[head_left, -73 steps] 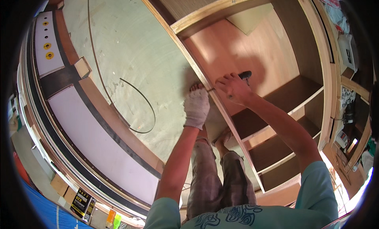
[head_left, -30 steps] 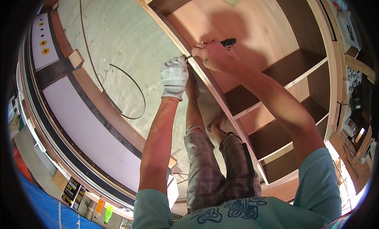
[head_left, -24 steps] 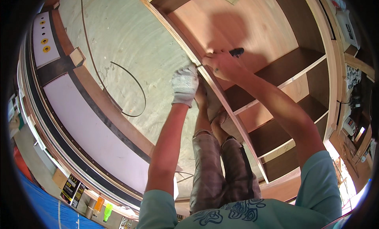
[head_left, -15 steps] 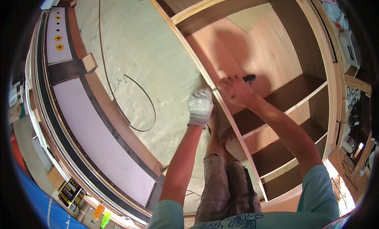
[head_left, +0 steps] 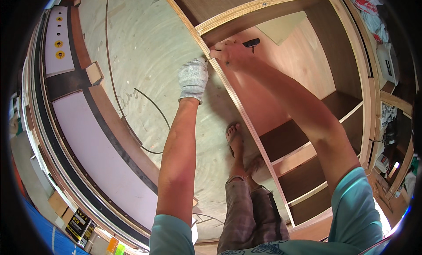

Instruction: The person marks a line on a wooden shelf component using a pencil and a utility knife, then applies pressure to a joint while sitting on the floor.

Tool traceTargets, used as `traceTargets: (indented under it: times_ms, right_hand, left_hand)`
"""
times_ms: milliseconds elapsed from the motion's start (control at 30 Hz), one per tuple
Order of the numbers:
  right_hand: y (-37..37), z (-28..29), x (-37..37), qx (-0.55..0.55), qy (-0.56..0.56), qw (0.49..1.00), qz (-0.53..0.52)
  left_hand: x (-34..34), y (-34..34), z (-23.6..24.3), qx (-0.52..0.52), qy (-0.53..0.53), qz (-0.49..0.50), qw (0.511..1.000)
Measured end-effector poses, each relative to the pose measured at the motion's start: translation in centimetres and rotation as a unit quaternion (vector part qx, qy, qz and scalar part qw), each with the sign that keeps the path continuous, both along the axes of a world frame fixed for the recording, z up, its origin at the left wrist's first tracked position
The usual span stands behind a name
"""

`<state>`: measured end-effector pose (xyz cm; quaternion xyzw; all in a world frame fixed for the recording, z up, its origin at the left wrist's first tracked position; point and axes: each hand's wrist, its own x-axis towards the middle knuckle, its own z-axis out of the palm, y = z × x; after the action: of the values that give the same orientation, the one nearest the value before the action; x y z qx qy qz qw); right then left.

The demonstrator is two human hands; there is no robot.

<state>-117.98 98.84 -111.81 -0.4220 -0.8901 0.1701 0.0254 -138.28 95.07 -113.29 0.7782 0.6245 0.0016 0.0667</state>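
A wooden cabinet frame with dark brown inner panels lies to the right, and both hands are at its long pale edge (head_left: 248, 116). My left hand (head_left: 193, 77), in a whitish knit glove, is closed against the outer side of that edge; its fingertips are hidden. Across the edge, my bare right hand (head_left: 233, 54) is closed, with a black-ended tool (head_left: 251, 43) sticking out past the fingers. The tool's working end is hidden. Something small, thin and dark shows between the hands at the edge, too small to name.
Thin dark strips (head_left: 110, 70) lie curved on the pale floor (head_left: 145, 48). Along the left stands a long unit with whitish panels (head_left: 105, 132). My sandalled foot (head_left: 233, 132) is beside the cabinet. A black box (head_left: 78, 222) sits lower left; shelves with bags (head_left: 369, 18) line the right.
Both hands have moved up and to the left along the cabinet edge, away from my body. The black-ended tool has travelled with my right hand.
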Motion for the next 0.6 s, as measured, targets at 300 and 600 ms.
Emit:
traceTargets:
  times_ms: [300, 600]
  right_hand:
    - [-2.7, -1.3, -0.2, -0.032, 0.062, 0.994, -0.079]
    - [-8.7, -1.5, 2.7, 0.002, 0.053, 0.997, -0.056]
  left_hand:
    - [0.3, -1.6, -0.1, 0.033, -0.052, -0.052, 0.997]
    - [2.7, -7.9, 0.0, -0.006, -0.019, -0.056, 0.998]
